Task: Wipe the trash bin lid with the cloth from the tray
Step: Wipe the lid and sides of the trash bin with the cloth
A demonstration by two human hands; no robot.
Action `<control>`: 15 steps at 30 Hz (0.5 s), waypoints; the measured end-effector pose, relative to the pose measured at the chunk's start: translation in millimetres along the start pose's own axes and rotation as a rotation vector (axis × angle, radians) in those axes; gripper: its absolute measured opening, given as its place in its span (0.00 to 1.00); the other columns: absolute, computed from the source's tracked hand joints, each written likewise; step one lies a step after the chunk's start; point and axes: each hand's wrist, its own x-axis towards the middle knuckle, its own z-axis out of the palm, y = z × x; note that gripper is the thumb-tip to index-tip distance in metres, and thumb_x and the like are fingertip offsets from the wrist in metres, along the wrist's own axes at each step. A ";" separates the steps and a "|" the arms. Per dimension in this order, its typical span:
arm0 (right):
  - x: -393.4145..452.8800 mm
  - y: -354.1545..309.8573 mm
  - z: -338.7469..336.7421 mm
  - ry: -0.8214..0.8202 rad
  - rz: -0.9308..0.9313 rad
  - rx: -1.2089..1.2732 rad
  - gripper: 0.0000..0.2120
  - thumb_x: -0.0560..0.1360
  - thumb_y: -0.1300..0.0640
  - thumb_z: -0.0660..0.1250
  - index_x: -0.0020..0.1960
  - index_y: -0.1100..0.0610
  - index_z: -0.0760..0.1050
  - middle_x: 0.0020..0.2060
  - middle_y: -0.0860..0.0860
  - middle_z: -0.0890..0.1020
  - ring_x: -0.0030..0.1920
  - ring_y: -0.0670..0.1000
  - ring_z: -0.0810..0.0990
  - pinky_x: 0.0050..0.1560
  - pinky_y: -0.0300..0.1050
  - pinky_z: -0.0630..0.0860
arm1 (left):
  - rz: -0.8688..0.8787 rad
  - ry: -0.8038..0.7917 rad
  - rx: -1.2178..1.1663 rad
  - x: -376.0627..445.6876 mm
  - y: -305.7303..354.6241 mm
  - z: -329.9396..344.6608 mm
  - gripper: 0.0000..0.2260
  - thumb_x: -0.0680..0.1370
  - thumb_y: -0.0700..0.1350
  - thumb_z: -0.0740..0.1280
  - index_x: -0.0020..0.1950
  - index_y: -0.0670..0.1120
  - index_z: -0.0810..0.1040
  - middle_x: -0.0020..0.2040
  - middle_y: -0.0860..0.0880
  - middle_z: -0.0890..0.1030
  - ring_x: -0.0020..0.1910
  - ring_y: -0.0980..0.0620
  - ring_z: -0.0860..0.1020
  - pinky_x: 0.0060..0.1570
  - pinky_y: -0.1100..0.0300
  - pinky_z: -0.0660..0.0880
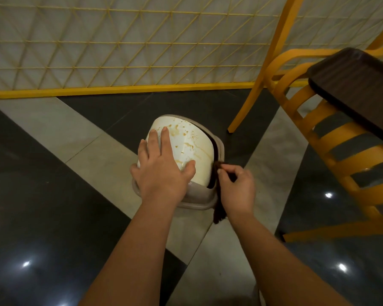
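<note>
You stand on a shiny floor [42, 206] with dark and pale tiles. A yellow fence [119, 51] runs along the far side. A yellow chair [332, 140] is on your right, and the dark tray [352, 85] sits on its seat. No cloth shows on the tray now, so I think that step is done.

The trash bin [199, 204] is right in front of you on the floor. Its white lid [192, 151] is tipped on a slant, with a dark gap along its right edge. The lid is still dirty. You can see brown drips and spots all over the top.

Your left hand [161, 166] lies flat on the lid with the fingers straight and spread out. It looks like it is keeping the lid from swinging.

Your right hand [237, 186] is at the right edge of the bin. Its fingers are curled and they pinch the dark brown cloth [219, 213]. The cloth hangs down by the side of the bin. It looks like it touches the rim, but it does not lie on the stains.

So the cloth is in your hand, but the wiping looks like it is just about to start. All the brown marks are left to rub off
</note>
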 end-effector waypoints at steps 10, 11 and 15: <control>10.0 6.2 -3.0 -0.029 -0.037 0.013 0.06 0.76 0.53 0.67 0.52 0.48 0.80 0.49 0.45 0.80 0.49 0.43 0.77 0.53 0.41 0.76 | 0.049 0.013 0.001 2.6 -3.9 2.6 0.41 0.72 0.66 0.61 0.76 0.56 0.40 0.78 0.52 0.45 0.76 0.46 0.48 0.67 0.41 0.59; 13.4 3.7 -0.6 -0.031 -0.002 0.040 0.06 0.76 0.53 0.66 0.52 0.48 0.79 0.48 0.45 0.80 0.49 0.44 0.78 0.53 0.43 0.77 | 0.059 0.012 -0.005 4.3 -5.3 2.1 0.41 0.72 0.66 0.61 0.76 0.56 0.40 0.78 0.52 0.45 0.76 0.46 0.48 0.67 0.41 0.59; -4.8 4.4 -6.0 -0.019 0.106 0.180 0.05 0.77 0.55 0.66 0.51 0.47 0.76 0.45 0.42 0.80 0.47 0.42 0.79 0.50 0.43 0.78 | 0.111 0.008 0.004 8.4 -6.3 -2.3 0.43 0.71 0.67 0.62 0.75 0.58 0.39 0.77 0.51 0.41 0.76 0.46 0.43 0.72 0.42 0.46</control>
